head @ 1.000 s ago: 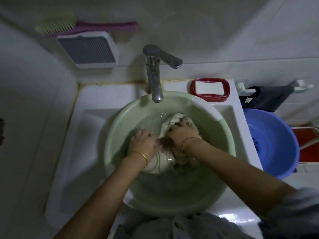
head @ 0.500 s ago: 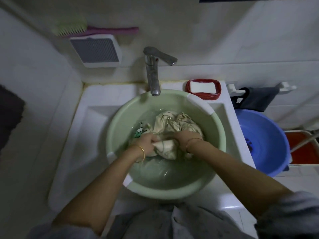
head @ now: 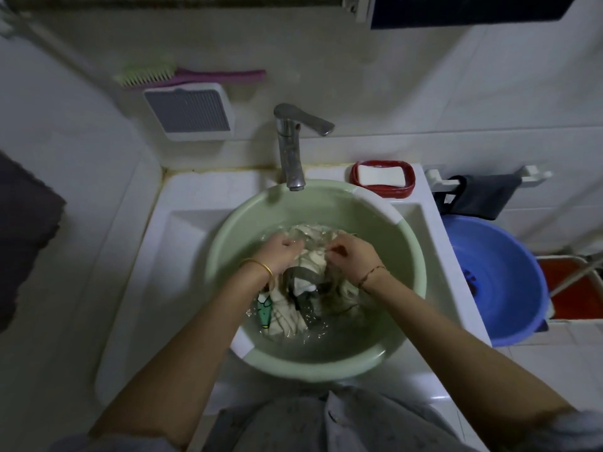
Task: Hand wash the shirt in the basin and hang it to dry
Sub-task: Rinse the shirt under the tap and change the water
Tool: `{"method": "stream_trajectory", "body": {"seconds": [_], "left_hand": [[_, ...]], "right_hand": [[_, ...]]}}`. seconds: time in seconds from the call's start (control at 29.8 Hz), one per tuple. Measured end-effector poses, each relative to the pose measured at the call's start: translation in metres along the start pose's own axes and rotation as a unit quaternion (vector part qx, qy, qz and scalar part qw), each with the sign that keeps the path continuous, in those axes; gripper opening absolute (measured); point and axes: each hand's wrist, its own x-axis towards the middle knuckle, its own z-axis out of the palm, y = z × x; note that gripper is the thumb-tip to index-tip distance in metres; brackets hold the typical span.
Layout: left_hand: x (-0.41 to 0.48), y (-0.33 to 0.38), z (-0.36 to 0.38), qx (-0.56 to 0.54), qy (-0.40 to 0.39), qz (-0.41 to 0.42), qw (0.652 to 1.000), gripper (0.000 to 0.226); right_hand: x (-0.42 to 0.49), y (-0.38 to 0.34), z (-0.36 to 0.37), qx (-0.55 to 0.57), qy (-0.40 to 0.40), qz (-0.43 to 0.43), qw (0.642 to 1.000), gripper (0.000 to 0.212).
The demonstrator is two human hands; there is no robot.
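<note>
Tiled washroom, white sink [head: 195, 203] holding green basin [head: 228, 236] under the tap [head: 290, 151]. Left hand [head: 280, 252] gripping a bunch of the wet cream shirt [head: 313, 259], right hand [head: 354, 256] pinching a fold beside it, fingers curled. Compared with half a second ago: hands nearer the tap and further apart, shirt spread in the water, grey collar [head: 305, 303] and green print [head: 264, 313] more exposed.

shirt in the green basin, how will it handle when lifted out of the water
Probably floppy: the shirt lies crumpled between the left hand and right hand. Likely heavy for its size and dripping, since it sits soaked in the basin of water. It may sag where unsupported.
</note>
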Motion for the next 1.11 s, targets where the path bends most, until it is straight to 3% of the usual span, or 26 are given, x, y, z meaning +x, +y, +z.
{"method": "stream_trajectory", "body": {"seconds": [0.07, 0.13, 0.2, 0.27, 0.34, 0.4, 0.5, 0.57, 0.67, 0.77, 0.84, 0.94, 1.01, 1.11], "left_hand": [[-0.008, 0.000, -0.004, 0.211, 0.104, 0.017, 0.972, 0.034], [-0.012, -0.002, -0.008, 0.215, 0.135, 0.016, 0.967, 0.021], [-0.011, -0.006, -0.002, 0.135, 0.007, -0.046, 0.990, 0.011], [-0.011, -0.014, 0.014, 0.120, -0.117, -0.118, 0.979, 0.012], [-0.009, -0.022, 0.028, 0.143, -0.133, -0.122, 0.973, 0.030], [-0.007, -0.027, 0.039, 0.174, -0.131, -0.122, 0.968, 0.059], [-0.004, -0.033, 0.048, 0.286, -0.108, -0.134, 0.943, 0.103], [-0.001, -0.040, 0.052, 0.335, -0.087, -0.137, 0.928, 0.115], [0.001, -0.047, 0.055, 0.407, -0.065, -0.106, 0.905, 0.097], [0.004, -0.045, 0.045, 0.447, -0.054, -0.036, 0.892, 0.055], [0.006, -0.039, 0.030, 0.420, -0.027, 0.009, 0.907, 0.043], [0.000, -0.021, 0.002, 0.293, 0.041, 0.056, 0.954, 0.037], [-0.008, -0.011, -0.018, 0.180, 0.085, 0.066, 0.978, 0.030], [-0.025, 0.006, -0.041, 0.016, 0.150, 0.087, 0.985, 0.022]], "right_hand": [[0.005, 0.007, 0.000, -0.034, 0.051, 0.034, 0.998, 0.007], [0.007, 0.011, 0.001, -0.032, 0.053, 0.002, 0.998, 0.005], [0.008, 0.011, 0.008, -0.044, -0.031, -0.056, 0.997, 0.013], [0.011, 0.007, 0.023, -0.108, -0.134, -0.086, 0.981, 0.040], [0.015, 0.006, 0.040, -0.160, -0.187, -0.061, 0.967, 0.067], [0.021, 0.012, 0.054, -0.223, -0.183, -0.007, 0.957, 0.074], [0.026, 0.023, 0.061, -0.294, -0.203, 0.035, 0.933, 0.058], [0.024, 0.027, 0.054, -0.292, -0.246, 0.021, 0.924, 0.049], [0.015, 0.027, 0.024, -0.185, -0.291, 0.024, 0.938, 0.041], [0.006, 0.024, -0.012, 0.040, -0.203, 0.081, 0.975, 0.009], [0.003, 0.019, -0.029, 0.178, -0.128, 0.127, 0.967, 0.022], [-0.001, 0.009, -0.043, 0.308, -0.065, 0.163, 0.935, 0.015], [-0.002, 0.004, -0.045, 0.315, -0.025, 0.144, 0.938, 0.009], [-0.003, 0.000, -0.048, 0.235, 0.032, 0.091, 0.967, 0.018]]}}
